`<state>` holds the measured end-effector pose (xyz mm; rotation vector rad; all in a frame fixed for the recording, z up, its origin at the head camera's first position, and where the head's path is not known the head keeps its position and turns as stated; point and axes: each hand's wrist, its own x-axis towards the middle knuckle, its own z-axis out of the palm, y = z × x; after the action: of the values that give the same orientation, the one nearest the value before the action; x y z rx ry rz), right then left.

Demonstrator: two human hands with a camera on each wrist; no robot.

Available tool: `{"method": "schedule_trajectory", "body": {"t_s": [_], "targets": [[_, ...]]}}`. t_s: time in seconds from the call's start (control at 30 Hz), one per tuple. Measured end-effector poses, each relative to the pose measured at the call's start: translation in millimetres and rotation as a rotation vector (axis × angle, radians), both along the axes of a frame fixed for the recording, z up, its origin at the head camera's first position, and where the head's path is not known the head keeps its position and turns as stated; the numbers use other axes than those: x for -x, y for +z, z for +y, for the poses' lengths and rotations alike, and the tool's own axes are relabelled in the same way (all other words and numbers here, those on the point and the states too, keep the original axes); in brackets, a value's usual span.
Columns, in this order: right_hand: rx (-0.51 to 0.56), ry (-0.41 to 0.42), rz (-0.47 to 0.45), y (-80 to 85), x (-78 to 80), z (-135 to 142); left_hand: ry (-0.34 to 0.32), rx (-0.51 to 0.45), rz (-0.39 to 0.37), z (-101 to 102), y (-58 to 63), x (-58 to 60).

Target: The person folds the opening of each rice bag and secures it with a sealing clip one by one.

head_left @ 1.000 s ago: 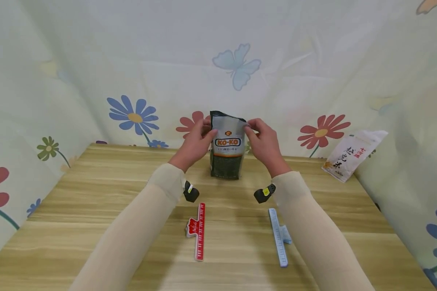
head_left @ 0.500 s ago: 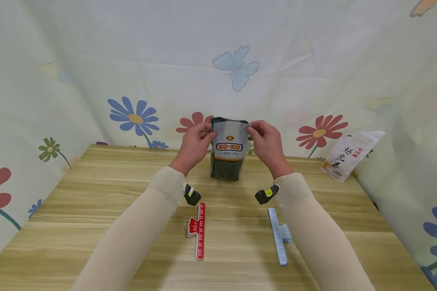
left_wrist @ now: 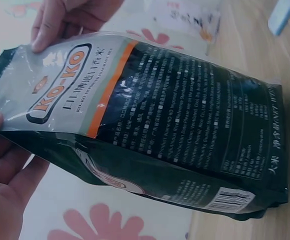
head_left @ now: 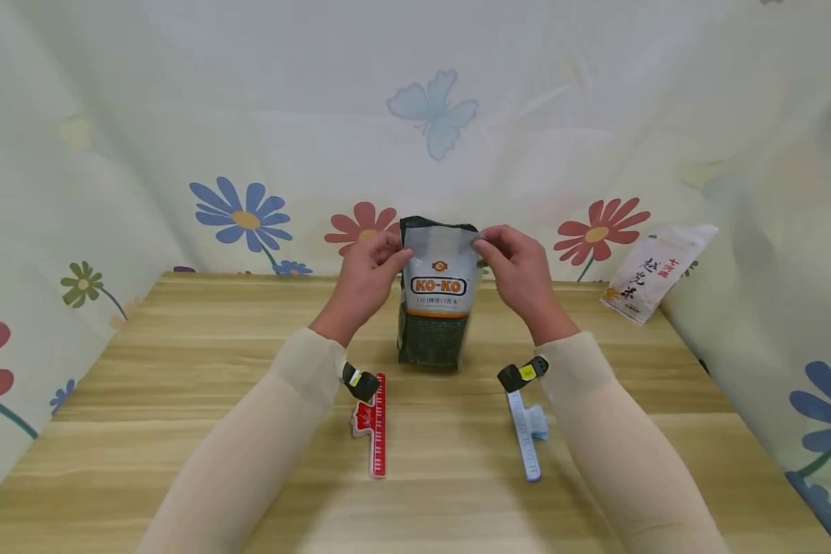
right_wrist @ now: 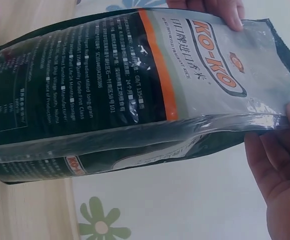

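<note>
A: As seen from here, what is the arrangement?

B: The rice bag (head_left: pixel 438 308) is upright over the far half of the desk (head_left: pixel 450 500). At its upper left edge, the left grip (head_left: pixel 362 281) pinches the film; at its upper right edge, the right grip (head_left: pixel 522 278) does likewise. Note the thumbs in front, fingers behind.

A: Does the base touch the wood?

B: From this side I cannot tell.

A: And the step in hand, how is it best done?

B: I judge it to be drawing the top straight. Both grips should pull outward gently and equally, at matching height, since the dark rim looks slightly higher at the left corner. The film seems thin and slick; a hard tug on one side would likely twist the bag.

A: The neighbouring items?

B: Nearer, a red clip (head_left: pixel 379 438) at left and a blue clip (head_left: pixel 525 438) at right, both well apart from the bag; the wrists are best held above them. Far right, a white packet (head_left: pixel 654 277) stands tilted beside the flowered cloth (head_left: pixel 305 115).
</note>
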<state>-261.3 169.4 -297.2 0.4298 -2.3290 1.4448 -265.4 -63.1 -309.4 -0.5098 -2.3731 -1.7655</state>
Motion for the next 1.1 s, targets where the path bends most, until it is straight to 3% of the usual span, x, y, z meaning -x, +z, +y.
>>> {"method": "schedule_trajectory", "body": {"t_s": [0.27,0.53,0.9,1.1], "targets": [[-0.014,0.001,0.007,1.5,-26.0,6.8,-0.009,0.001,0.03,1.8,2.9,-25.9],[-0.048,0.019,0.075,0.9,-38.4,9.2,0.016,0.022,0.058,2.9,3.4,-44.6],[0.002,0.029,0.091,-18.9,-53.1,11.5,-0.001,0.016,0.04,4.5,-10.7,-59.5],[0.088,0.035,0.085,-23.7,-60.9,10.7,-0.08,-0.052,-0.002,10.5,-13.1,-61.7]]}}
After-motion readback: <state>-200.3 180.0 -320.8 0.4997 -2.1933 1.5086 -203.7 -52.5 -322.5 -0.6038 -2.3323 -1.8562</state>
